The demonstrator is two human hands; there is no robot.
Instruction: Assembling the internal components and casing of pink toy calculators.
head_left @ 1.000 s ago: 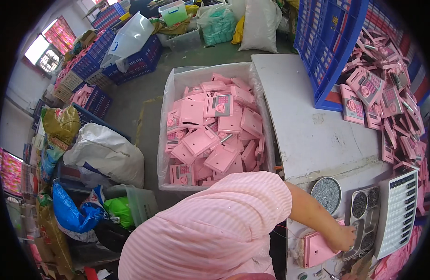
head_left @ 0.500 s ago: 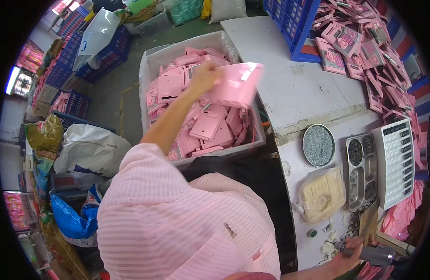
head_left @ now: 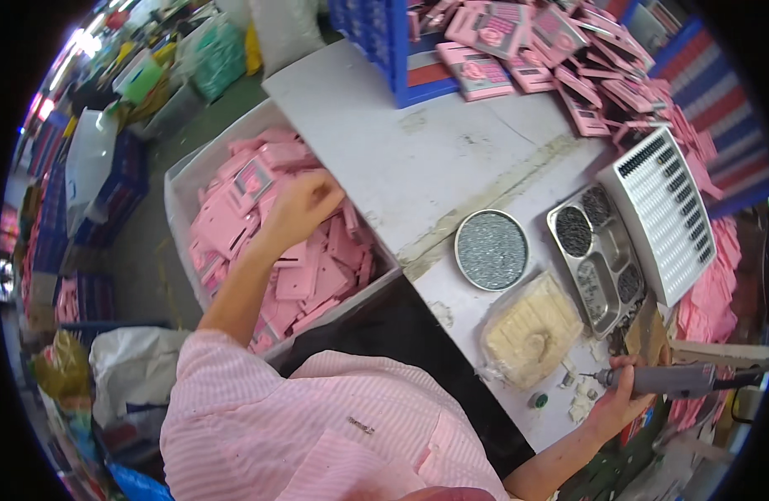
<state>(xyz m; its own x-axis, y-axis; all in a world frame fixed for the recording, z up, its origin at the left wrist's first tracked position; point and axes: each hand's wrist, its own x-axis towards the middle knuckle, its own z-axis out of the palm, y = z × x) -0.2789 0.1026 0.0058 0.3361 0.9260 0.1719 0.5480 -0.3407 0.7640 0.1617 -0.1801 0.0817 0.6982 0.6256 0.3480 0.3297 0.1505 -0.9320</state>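
Note:
My left hand (head_left: 305, 209) is over the right side of a large white-lined box (head_left: 188, 163) heaped with pink calculators (head_left: 226, 225). Its fingers curl loosely, with a gap at the thumb, and I see nothing in them. At the lower right, my right hand (head_left: 625, 399) is shut on a grey electric screwdriver (head_left: 676, 381), its bit pointing left over the bench. Below that bit lie white scraps (head_left: 581, 404) and a small green-topped round piece (head_left: 538, 401). A bagged yellowish block (head_left: 530, 334) is close by.
On the bench (head_left: 376, 142) stand a round tin of small metal parts (head_left: 491, 250), a steel compartment tray (head_left: 611, 288) with dark screws, and a white rack (head_left: 664, 221) with black pieces. Pink calculators (head_left: 559, 50) pile up beyond a blue crate (head_left: 397, 50). Sacks (head_left: 138, 367) lie on the left.
The pink piece in my left hand has been let go, and that hand is lower over the box. My right hand still holds the screwdriver. The whole view has turned to the right.

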